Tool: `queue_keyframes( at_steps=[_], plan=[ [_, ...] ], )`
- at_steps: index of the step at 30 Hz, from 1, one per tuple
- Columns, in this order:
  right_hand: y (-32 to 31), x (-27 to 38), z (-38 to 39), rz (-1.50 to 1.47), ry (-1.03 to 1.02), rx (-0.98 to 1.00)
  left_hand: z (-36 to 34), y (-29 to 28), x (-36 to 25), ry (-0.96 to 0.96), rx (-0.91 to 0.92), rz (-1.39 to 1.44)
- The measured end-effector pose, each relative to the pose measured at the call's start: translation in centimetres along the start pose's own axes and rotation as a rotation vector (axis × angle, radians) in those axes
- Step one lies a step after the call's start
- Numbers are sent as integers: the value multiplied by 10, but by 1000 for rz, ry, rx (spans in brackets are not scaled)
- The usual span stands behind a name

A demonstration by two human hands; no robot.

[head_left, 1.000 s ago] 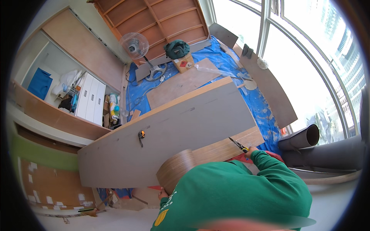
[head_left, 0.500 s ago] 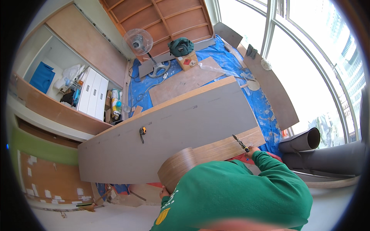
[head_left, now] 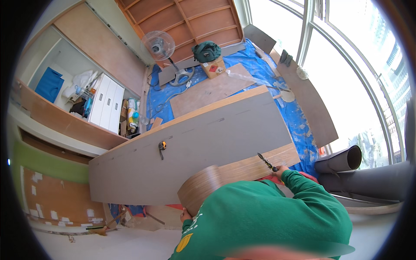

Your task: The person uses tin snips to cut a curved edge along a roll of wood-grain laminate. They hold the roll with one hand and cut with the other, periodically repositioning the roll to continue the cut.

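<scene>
Currently the right hand (head_left: 279,170) is closed around the handles of the snips (head_left: 267,161), whose dark blades point up and left over the flat end of the sheet (head_left: 260,157). That sheet, wood-grained and brown, lies along the near right edge of the grey board (head_left: 216,134); its left part rises into a broad curl beside the green sleeve (head_left: 299,186). The left hand (head_left: 186,214) touches the lower edge of the curl, with body and cuff covering much of it, so I cannot tell how tightly its fingers are bent. Whether the blades of the snips stand apart is too small to tell.

On the board, left of the curl and well apart from both hands, is a tape measure (head_left: 162,145), black and orange. Light wood edges the board's far side. Beyond it, blue sheeting (head_left: 303,143) covers the floor, with a brown panel (head_left: 208,92) flat on top. A dark green bag (head_left: 207,51) rests on a carton (head_left: 214,69), and a fan (head_left: 158,46) stands just left of them. Left of the board, a cabinet (head_left: 80,138) holds 3 white drawers (head_left: 105,104) and a blue bag (head_left: 49,85). At the right, 2 grey rolls (head_left: 340,159) lie below the window (head_left: 346,86).
</scene>
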State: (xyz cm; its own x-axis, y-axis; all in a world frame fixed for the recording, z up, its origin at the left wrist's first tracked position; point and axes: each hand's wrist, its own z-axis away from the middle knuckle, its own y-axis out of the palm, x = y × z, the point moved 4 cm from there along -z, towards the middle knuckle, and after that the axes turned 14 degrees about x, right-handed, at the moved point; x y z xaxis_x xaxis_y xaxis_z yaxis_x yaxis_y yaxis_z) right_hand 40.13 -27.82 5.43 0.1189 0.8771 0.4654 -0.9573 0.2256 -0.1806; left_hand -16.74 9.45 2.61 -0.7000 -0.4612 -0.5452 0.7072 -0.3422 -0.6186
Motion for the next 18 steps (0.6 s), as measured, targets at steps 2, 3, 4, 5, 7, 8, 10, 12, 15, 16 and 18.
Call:
queue_keyframes(
  at_steps=[2, 3, 4, 5, 7, 8, 10, 12, 15, 16, 18],
  plan=[
    [3, 10, 0, 4, -36, 41, 0, -1, -2, 12, -9, 14],
    [5, 13, -2, 10, -25, 69, 0, -2, -4, 40, -35, 1],
    [7, 18, -3, 40, -68, 63, 0, -3, -6, 37, -44, -23],
    [9, 23, -6, 75, -92, 62, 0, -3, -8, 20, -51, -59],
    [14, 32, -11, 128, -126, 66, 1, -3, -13, 37, -47, -24],
    [17, 36, -13, 146, -135, 71, 2, -3, -15, 39, -44, -12],
    [22, 45, -17, 172, -168, 85, 3, -4, -20, 42, -48, 14],
    [26, 52, -20, 192, -202, 109, 4, -5, -21, 41, -44, 20],
    [30, 55, -22, 211, -171, 131, 1, -6, -18, 37, -26, 8],
    [31, 54, -22, 218, -170, 136, -1, -7, -16, 37, -21, 10],
    [31, 51, -22, 235, -161, 133, -6, -8, -9, 26, -16, -37]
  ],
)
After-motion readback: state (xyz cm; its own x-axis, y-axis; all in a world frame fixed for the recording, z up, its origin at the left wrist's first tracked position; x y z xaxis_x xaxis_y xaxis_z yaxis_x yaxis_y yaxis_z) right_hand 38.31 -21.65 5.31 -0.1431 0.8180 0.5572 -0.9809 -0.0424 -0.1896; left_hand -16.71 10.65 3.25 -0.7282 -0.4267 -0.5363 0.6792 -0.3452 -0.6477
